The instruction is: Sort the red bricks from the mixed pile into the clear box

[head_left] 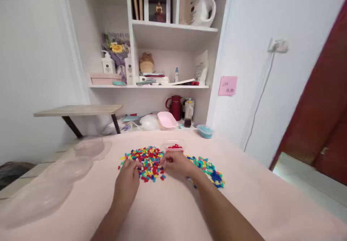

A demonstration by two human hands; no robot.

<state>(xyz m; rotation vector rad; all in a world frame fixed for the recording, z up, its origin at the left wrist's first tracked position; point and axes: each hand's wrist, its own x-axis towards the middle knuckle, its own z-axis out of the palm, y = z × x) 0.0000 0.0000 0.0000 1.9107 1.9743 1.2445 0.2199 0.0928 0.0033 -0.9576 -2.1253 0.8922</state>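
A loose pile of small coloured plastic pieces (150,158), in red, yellow, blue, teal and white, lies on the pink tabletop (162,212). My left hand (128,179) rests at the pile's left edge, fingers curled together at the pieces. Over the right edge is my right hand (176,162), its fingertips pinched low. Anything small between the fingers of either hand is too tiny to make out. Just behind my right hand stands a clear plastic tub (173,142) with red pieces inside. A second pile of pieces (207,168), mostly green, yellow, white and blue, is partly covered by my right hand and forearm.
Several clear plastic containers (70,168) line the table's left side. At the back right sits a tub of light blue pieces (205,131). A pink basket (167,120), a red jug (175,107) and a bottle stand behind the table, under white shelves (170,86).
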